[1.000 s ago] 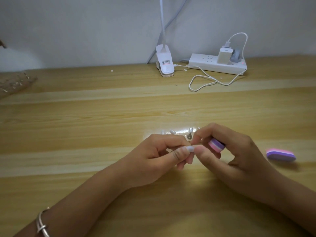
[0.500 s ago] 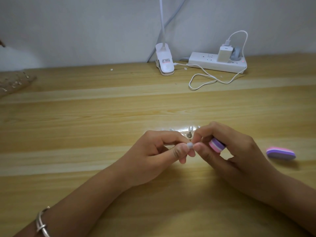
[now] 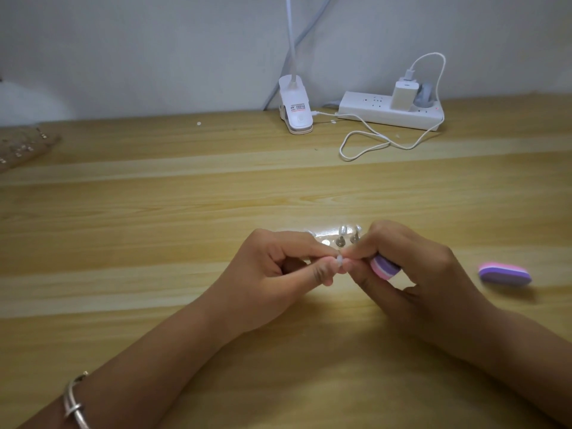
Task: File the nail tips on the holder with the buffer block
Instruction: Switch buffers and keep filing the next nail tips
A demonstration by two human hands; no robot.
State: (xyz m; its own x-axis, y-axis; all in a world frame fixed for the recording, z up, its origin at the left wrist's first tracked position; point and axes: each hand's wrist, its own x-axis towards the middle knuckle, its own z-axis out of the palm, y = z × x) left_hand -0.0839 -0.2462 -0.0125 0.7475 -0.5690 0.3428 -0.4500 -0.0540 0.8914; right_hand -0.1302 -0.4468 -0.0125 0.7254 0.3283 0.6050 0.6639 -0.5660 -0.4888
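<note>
Nail tip: one small pale piece, pinched between the thumb and forefinger of the left hand. It sits just above the tabletop and just in front of the holder. The right hand grips the buffer block in its curled fingers, with its thumb and forefinger brought up against the same tip. Whether the block's face touches the tip cannot be told.

Recommended procedure for the step in hand:
- Pinch the nail tip near its base so that the free edge stands clear of the fingers.
- Lay the block flat against that edge and use short, light strokes in one direction.
- The piece looks thin and likely to flex or spring out of the pinch. Apply little pressure and rest both wrists on the tabletop.

Count:
- Nail tip in the hands: one.
- Buffer blocks: two. One is in the right hand, and a spare block lies on the tabletop well to the right.
- Holder: one, with two upright posts visible. The rest is hidden behind the hands.
- At the far edge: one power strip and one clip lamp base.
</note>
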